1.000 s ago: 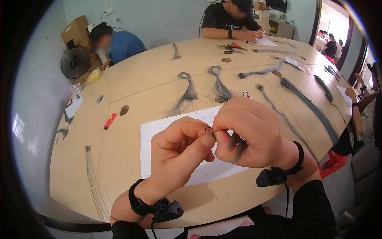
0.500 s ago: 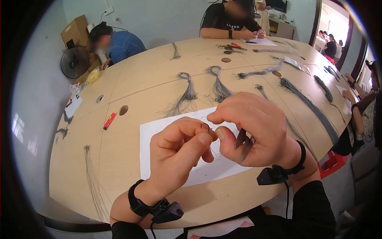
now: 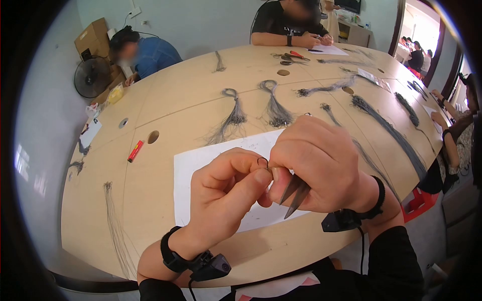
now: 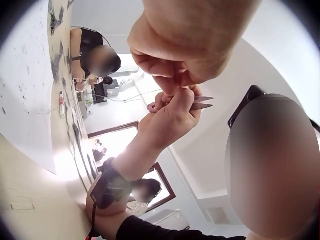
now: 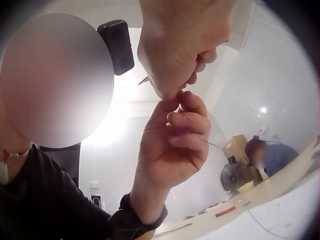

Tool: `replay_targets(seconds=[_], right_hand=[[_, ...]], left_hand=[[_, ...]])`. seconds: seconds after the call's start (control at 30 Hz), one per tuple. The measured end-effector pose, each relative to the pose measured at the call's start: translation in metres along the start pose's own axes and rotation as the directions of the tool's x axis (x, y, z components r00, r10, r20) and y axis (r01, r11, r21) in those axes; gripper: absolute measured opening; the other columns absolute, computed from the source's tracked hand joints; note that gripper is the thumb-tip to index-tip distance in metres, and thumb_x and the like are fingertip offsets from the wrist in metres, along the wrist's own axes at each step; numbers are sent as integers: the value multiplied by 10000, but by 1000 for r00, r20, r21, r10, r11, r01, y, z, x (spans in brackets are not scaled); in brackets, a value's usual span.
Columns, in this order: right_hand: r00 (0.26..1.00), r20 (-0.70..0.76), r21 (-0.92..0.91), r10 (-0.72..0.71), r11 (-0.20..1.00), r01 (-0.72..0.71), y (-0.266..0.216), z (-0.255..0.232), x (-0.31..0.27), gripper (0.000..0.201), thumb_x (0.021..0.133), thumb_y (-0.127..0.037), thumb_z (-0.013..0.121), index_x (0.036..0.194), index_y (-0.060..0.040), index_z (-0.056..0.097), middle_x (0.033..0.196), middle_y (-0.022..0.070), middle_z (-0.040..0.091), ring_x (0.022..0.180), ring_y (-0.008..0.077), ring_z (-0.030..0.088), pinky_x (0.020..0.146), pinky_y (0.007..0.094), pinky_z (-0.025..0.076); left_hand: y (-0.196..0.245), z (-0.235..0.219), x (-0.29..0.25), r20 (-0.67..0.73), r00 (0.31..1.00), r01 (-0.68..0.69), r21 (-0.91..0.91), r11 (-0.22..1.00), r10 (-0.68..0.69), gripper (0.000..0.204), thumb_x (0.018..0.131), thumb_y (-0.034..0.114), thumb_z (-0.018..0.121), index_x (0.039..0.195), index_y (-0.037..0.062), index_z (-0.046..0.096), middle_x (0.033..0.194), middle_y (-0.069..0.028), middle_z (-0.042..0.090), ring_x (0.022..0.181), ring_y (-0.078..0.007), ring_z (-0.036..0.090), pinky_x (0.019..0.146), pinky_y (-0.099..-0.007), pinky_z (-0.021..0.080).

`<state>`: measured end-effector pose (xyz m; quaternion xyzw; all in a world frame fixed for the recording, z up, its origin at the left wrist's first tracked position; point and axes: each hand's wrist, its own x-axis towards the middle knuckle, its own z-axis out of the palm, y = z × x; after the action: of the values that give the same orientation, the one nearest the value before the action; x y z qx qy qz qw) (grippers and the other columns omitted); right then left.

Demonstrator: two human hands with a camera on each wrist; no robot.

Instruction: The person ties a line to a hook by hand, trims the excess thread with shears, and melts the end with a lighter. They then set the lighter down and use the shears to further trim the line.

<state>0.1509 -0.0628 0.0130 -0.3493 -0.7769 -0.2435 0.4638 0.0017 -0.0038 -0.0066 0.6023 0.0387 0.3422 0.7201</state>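
The left hand (image 3: 223, 189) and the right hand (image 3: 321, 163) both pinch with curled fingers, their tips apparently touching each other.

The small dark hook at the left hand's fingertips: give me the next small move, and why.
Probably draw the thin line snug with the right hand, scissors left tucked there: the left hand pinches the small dark hook, the two hands meet beside it, and the line curves loosely.

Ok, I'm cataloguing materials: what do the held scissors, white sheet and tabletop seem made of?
Held scissors: probably steel; smooth grey blades taper to points. White sheet: likely paper, thin, matte and flat. Tabletop: perhaps laminate, smooth pale tan with straight seams; veneer is possible.
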Motion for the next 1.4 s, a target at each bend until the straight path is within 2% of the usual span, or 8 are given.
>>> replay_targets(seconds=[0.23,0.4,0.73,0.87,0.93,1.07,1.17,1.4], right_hand=[[998,-50,45,40,998,-38,-1,0,0,105,585,13,533,676,-21,495,587,65,475,449,183,425,402,244,340],[915,136,215,379,891,-401,-10,-8,6,156,564,51,512,694,-37,512,609,46,507,476,134,437,422,210,345],[993,6,-106,116,988,-115,7,-5,-1,169,525,61,512,646,-47,467,582,48,445,491,188,442,440,258,353],[877,69,-53,475,880,-472,30,-11,-5,122,611,-28,514,720,-17,462,618,68,481,536,183,470,493,260,377],[716,215,-41,664,739,-673,44,-2,-15,153,636,-69,509,767,0,472,722,153,525,645,294,510,559,332,401],[472,544,-185,694,647,-740,81,36,-61,227,658,-126,515,843,3,491,771,139,514,734,266,498,652,334,394],[376,575,-334,727,628,-703,90,57,-87,254,650,-147,534,838,20,498,805,169,497,794,290,481,693,347,378],[384,634,-289,671,666,-687,94,52,-90,282,650,-200,542,806,34,517,817,181,497,808,309,475,699,349,376]], left_hand=[[0,1,0,-29,999,-22,-25,999,21,69,765,-20,466,821,-27,505,772,-70,528,593,-95,504,515,-203,441],[-1,-2,0,-37,999,-24,18,1000,25,60,763,-22,470,807,-24,510,769,-69,528,595,-94,507,510,-202,445],[-2,1,2,-90,994,-50,43,998,54,43,759,-12,480,792,-17,508,777,-89,538,557,-90,509,469,-182,411],[1,2,2,-183,981,-28,226,974,71,52,771,81,460,743,39,471,793,-99,508,455,-109,462,367,-167,333],[0,0,1,-165,982,-60,164,985,87,39,766,60,476,775,26,492,772,-99,529,475,-105,483,384,-167,336],[3,2,1,-140,981,-118,122,985,135,48,754,26,475,789,19,508,737,-104,542,481,-105,501,384,-169,330],[2,0,1,-133,981,-123,140,982,142,39,754,31,465,767,22,501,733,-107,534,470,-109,499,373,-171,328],[1,-1,2,-137,981,-113,165,980,136,42,750,33,458,759,19,496,733,-107,532,460,-107,494,372,-169,333]])
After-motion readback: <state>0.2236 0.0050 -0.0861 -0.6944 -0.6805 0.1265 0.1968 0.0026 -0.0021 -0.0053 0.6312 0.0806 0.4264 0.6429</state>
